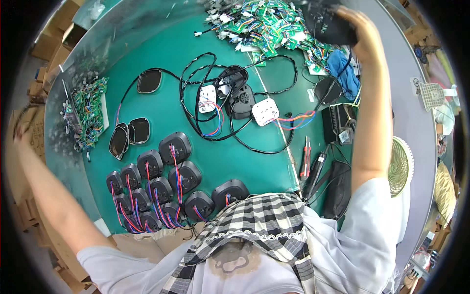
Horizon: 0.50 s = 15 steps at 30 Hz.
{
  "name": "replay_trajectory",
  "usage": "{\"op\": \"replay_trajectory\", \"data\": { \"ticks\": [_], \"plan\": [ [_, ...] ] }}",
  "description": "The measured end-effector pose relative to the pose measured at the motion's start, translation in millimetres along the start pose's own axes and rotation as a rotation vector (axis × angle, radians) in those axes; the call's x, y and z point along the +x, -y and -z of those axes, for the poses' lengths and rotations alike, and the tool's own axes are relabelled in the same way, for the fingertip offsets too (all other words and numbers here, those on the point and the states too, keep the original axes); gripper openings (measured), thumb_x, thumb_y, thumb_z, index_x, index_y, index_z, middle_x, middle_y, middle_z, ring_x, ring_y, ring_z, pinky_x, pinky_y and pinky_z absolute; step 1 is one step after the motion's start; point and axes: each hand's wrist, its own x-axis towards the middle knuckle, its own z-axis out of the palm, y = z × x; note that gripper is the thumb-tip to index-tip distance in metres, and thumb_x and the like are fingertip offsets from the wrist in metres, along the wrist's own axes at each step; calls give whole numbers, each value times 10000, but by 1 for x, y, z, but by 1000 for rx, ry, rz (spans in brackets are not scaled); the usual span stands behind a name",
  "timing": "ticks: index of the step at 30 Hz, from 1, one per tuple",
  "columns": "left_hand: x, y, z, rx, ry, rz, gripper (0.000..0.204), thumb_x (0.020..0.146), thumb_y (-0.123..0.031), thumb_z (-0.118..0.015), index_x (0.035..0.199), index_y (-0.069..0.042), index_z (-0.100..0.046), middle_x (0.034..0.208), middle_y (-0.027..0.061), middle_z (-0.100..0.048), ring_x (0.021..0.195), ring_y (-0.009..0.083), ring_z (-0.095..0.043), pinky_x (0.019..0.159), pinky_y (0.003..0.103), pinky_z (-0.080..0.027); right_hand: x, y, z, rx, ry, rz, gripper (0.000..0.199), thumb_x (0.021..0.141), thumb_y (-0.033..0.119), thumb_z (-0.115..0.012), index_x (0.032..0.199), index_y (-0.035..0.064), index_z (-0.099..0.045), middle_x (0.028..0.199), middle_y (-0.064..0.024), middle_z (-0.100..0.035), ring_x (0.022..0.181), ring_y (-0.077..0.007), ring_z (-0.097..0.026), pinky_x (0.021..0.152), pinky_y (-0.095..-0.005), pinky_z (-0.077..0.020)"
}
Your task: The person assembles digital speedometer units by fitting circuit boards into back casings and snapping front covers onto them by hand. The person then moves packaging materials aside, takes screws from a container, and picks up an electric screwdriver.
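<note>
Fingers of right hand [364,32] gripping right edge of black box [327,24], beside circuit-board pile [267,27]. Box left of fingers, long axis unclear. Left hand [21,133] well apart, blurred; can't tell grip.

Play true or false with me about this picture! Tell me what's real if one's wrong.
1. The right hand holds a black object. True.
2. The blue cloth lies on the left side of the table. False: it lies on the right.
3. Red and blue wires run over black housings. True.
4. The left hand touches a white plate. False: it is out at the left, apart from both white plates.
5. A red tool lies beside a black tool. True.
</note>
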Motion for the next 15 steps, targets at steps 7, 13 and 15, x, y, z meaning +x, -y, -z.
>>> {"op": "replay_trajectory", "data": {
  "ticks": [7, 13, 15],
  "plan": [
    [-33, 68, 73, 760, -474, -438, 202, 862, -66, -481, 1046, -12, -545, 974, 88, -542, 841, 177, -532, 737, 306, -418, -96, -105, 1, 4, -123, -401, 332, 767, 118, -690, 1034, -50, -584, 903, -99, -651, 788, -180, -639, 706, -288, -517],
    [-43, 326, -141, 1951, -395, -533, 381, 818, -284, -536, 1193, -283, -604, 1185, 40, -624, 1121, 224, -560, 952, 383, -394, -69, -52, -126, 402, -10, -365, 301, 789, 82, -671, 1027, -69, -565, 909, -147, -634, 747, -226, -653, 700, -351, -549],
    [-105, 419, -284, 2370, -197, -472, 530, 768, -262, -565, 1294, -296, -508, 1285, 44, -558, 1172, 262, -522, 981, 417, -377, -59, -48, -163, 483, -8, -326, 272, 799, 84, -655, 1007, -66, -564, 901, -149, -638, 742, -227, -658, 699, -357, -547]
  ]
}}
